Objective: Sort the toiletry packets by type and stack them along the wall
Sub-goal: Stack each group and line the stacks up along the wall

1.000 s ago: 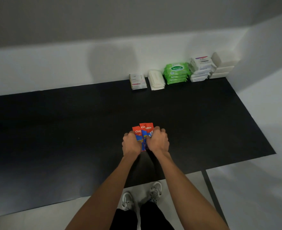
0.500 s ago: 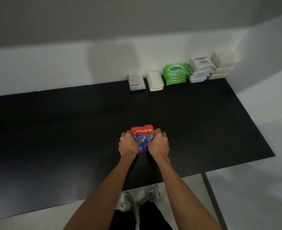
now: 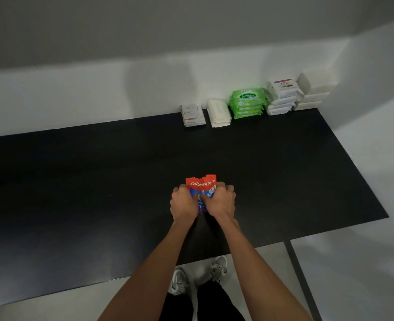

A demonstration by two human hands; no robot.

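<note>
Both hands pressed inward on the Colgate packets [image 3: 201,184], left hand [image 3: 184,203] and right hand [image 3: 221,201] curled shut around the sides, red tops sticking out just beyond the knuckles. Held low over the black table [image 3: 98,193], near its front edge. Well beyond the grip, lined against the wall: Dove sachets [image 3: 192,115], white packets [image 3: 219,113], green Sanicare wipes [image 3: 247,103], Dove wipe packs [image 3: 282,96], white boxes [image 3: 314,91] furthest right.
</note>
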